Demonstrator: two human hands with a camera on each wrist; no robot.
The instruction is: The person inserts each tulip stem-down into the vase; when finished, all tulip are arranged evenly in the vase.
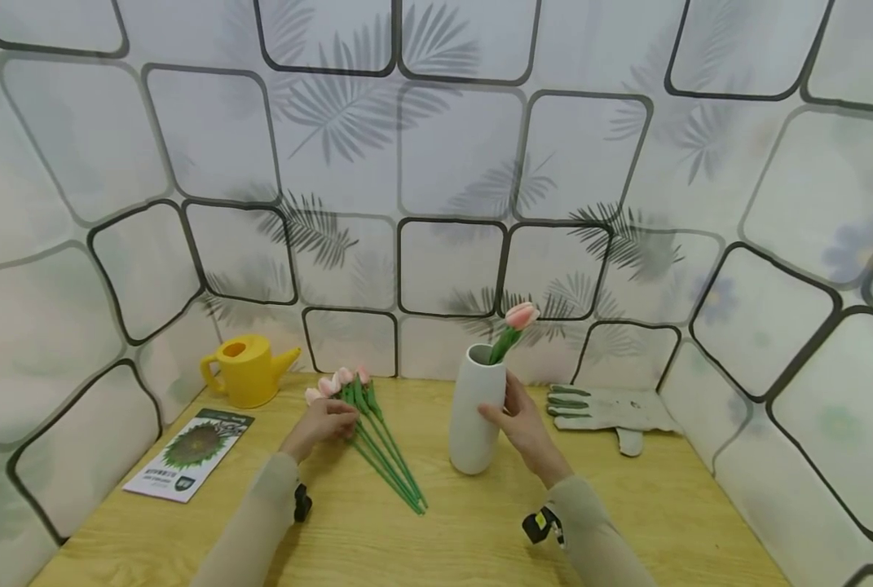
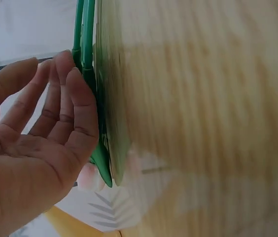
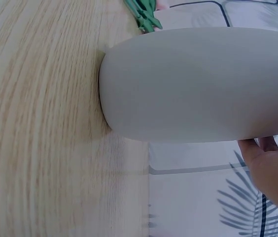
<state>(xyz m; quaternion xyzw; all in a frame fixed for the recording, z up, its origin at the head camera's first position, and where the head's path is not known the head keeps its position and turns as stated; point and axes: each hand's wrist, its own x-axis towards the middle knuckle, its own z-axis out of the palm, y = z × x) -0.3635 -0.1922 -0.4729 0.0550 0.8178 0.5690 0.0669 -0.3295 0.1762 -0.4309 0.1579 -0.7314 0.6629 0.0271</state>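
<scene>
A tall white vase (image 1: pixel 473 428) stands upright on the table, with one pink tulip (image 1: pixel 522 316) leaning out of its mouth to the right. My right hand (image 1: pixel 527 430) holds the vase from its right side, thumb on the front and fingers behind; the right wrist view shows the vase (image 3: pixel 193 84) large. Left of the vase lie several pink tulips (image 1: pixel 392 465) with green stems, blooms toward the wall. My left hand (image 1: pixel 324 424) rests by their upper stems. In the left wrist view its fingers are loosely bent against the green stems (image 2: pixel 87 34), thumb apart.
A yellow watering can (image 1: pixel 249 373) stands at the back left. Before it lies a seed packet with a sunflower picture (image 1: pixel 192 452). A pair of pale gloves (image 1: pixel 612 410) lies at the back right. Patterned walls (image 1: pixel 451 269) enclose the wooden table (image 1: pixel 451 538).
</scene>
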